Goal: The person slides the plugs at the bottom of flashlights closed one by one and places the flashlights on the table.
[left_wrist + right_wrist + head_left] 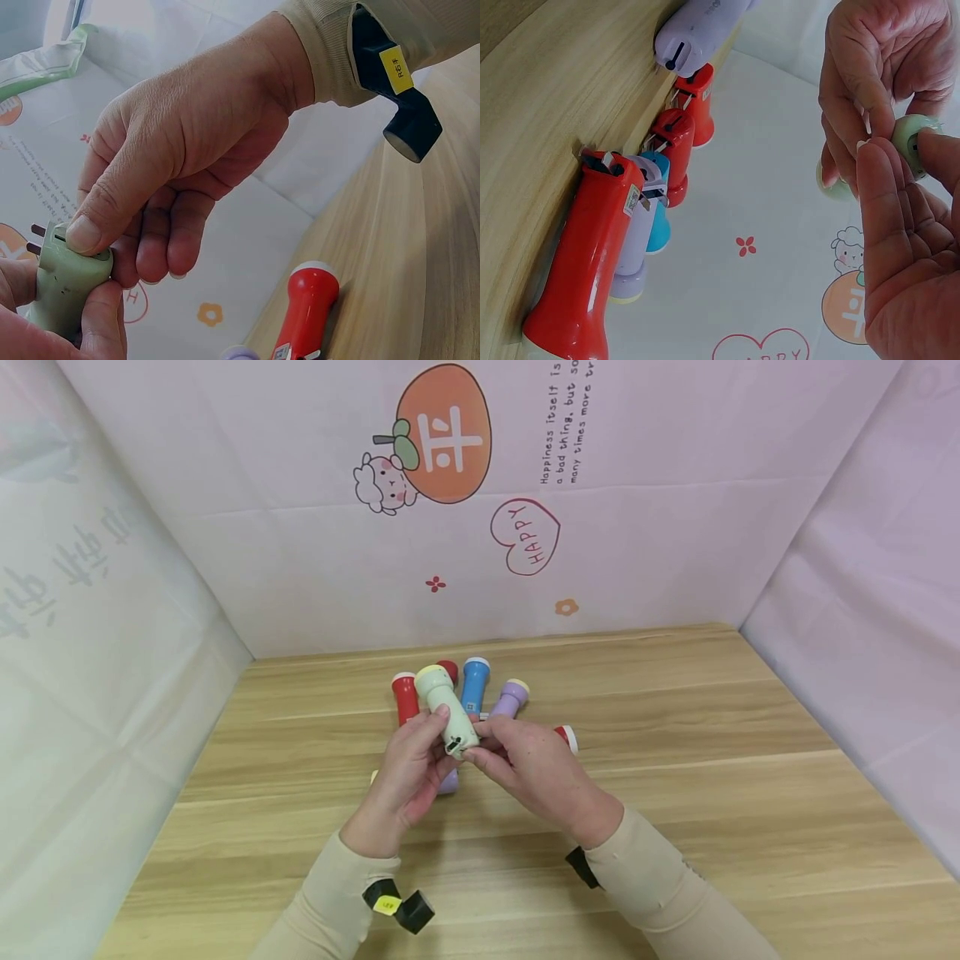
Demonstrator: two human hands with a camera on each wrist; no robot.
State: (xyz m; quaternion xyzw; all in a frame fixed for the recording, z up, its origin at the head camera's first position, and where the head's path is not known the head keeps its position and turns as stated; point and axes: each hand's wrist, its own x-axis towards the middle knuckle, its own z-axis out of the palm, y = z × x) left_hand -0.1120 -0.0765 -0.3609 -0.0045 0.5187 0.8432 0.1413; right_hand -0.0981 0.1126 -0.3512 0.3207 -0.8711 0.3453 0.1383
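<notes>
Both hands meet at the centre of the head view, raised over the wooden table (pixel 675 760). From my remote seat I see the left hand (pixel 405 772) wrapped round the body of a pale green torch (pixel 444 706), fingers curled on it, with the torch's yellowish head pointing away toward the top of the frame. The right hand (pixel 536 768) pinches the torch's near end, thumb and fingertips closed on it. In the left wrist view that thumb (pixel 97 217) presses on the flat end cap, low at the left edge, and two dark plug prongs (pixel 36 238) stick out just beside it. In the right wrist view the end shows as a small round green cap at the right of the frame, squeezed between fingers of both hands.

Behind the hands, in the middle of the head view, more torches lie close together on the table: a red torch (pixel 404 696), a blue torch (pixel 474 685) and a purple torch (pixel 510 698), with another red one (pixel 567 737) peeking out just right of the right hand. The right wrist view shows the same cluster along its left side, ends toward the camera, some with folded prongs. Pink printed sheets (pixel 675 527) wall in the table at the back and sides.
</notes>
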